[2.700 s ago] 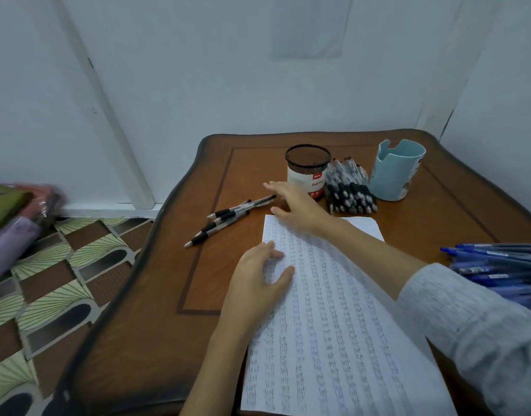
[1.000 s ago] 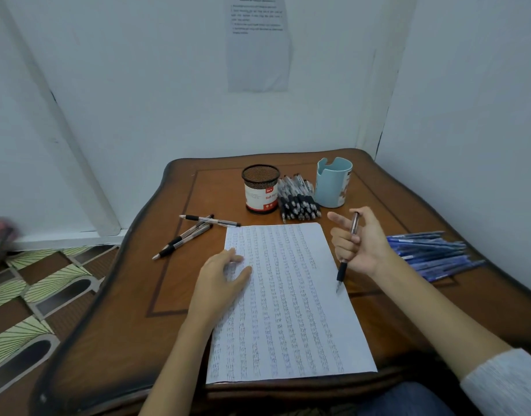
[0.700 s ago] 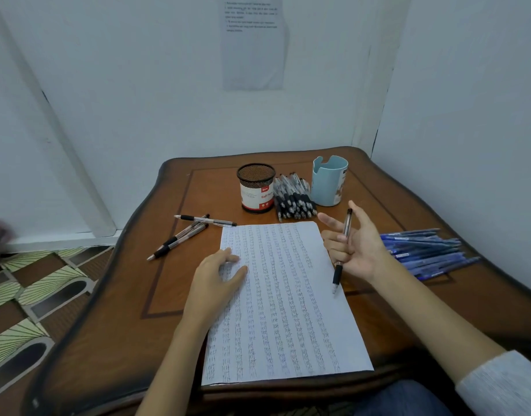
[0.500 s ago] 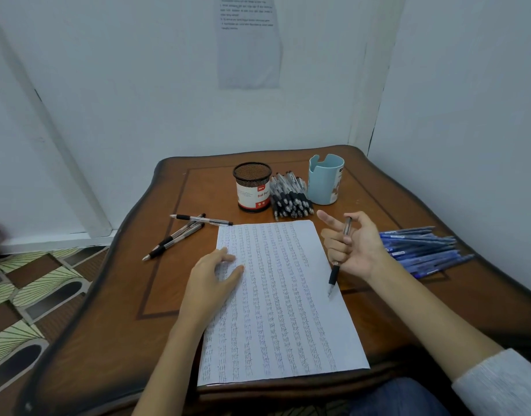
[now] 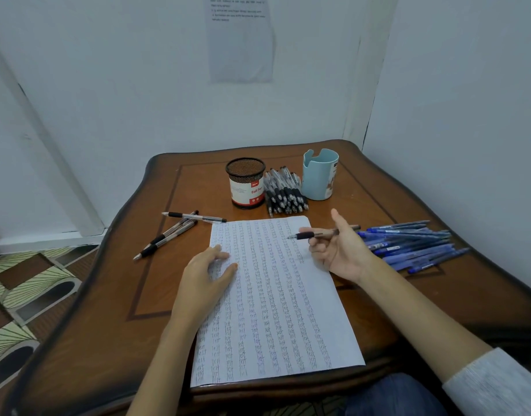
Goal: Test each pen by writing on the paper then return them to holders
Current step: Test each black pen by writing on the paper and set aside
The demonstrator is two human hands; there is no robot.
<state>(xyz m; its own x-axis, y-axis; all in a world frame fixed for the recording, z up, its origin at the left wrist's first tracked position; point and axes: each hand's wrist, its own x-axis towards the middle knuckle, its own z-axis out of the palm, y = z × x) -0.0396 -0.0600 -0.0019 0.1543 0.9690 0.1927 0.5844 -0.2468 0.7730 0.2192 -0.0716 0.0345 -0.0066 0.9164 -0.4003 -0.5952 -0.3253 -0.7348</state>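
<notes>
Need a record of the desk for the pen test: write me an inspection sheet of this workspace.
Surface: brown wooden table, bare wood around the sheet.
Job's things: paper covered in written columns lies in the middle; black mesh holder and light blue holder stand at the back, no pens sticking out; black pen pile between them; blue pen pile at right; three loose pens at left.
Clutter: nothing seen.
Hands: left hand rests flat on the paper; right hand holds a black-grip pen, tip pointing left over the sheet.
Cables: nothing seen.
Surroundings: white walls, a printed notice on the wall, patterned floor tiles at left.
</notes>
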